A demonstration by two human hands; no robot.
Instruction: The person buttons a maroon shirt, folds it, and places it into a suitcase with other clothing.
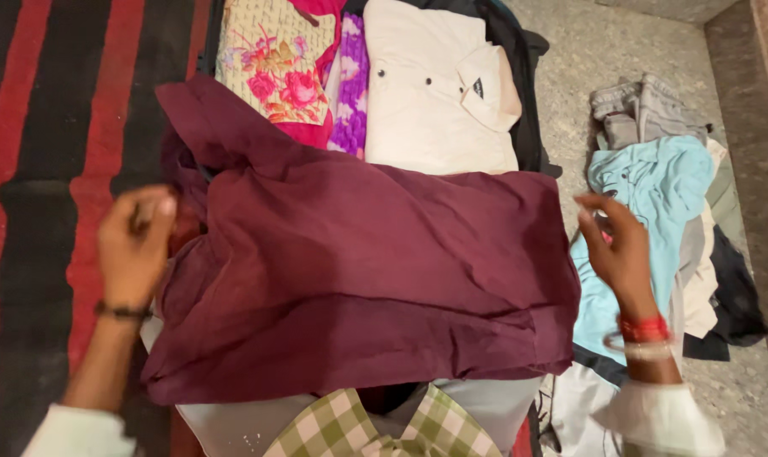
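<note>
Spread wide across the middle of an open suitcase (532,101): a maroon garment (358,279), rumpled, its upper left corner folded up over the packed clothes behind it, its near edge lying over a pale sheet toward the near rim.

At the garment's left edge, the left hand (134,245), fingers curled around a bunched bit of maroon cloth, dark band on the wrist. Just off the garment's right edge, the right hand (621,250), fingers spread and bent, gripping nothing, hovering over the clothes heap beside the case; red and clear bangles on that wrist.

Packed along the far side of the suitcase: a folded floral cloth (269,59) with pink roses at the far left corner, a strip of purple patterned fabric (352,80) next to it, then a cream buttoned shirt (434,89), folded flat, its near edge touching the maroon garment.

At the near rim, a green-and-white checked cloth (341,427), partly tucked under the maroon hem.

Right of the case, on the speckled floor (587,42): a loose pile topped by a light blue shirt (655,190), grey trousers (646,106) behind, dark and white pieces beneath.

Left of the case, a red-and-black striped rug (37,127).
</note>
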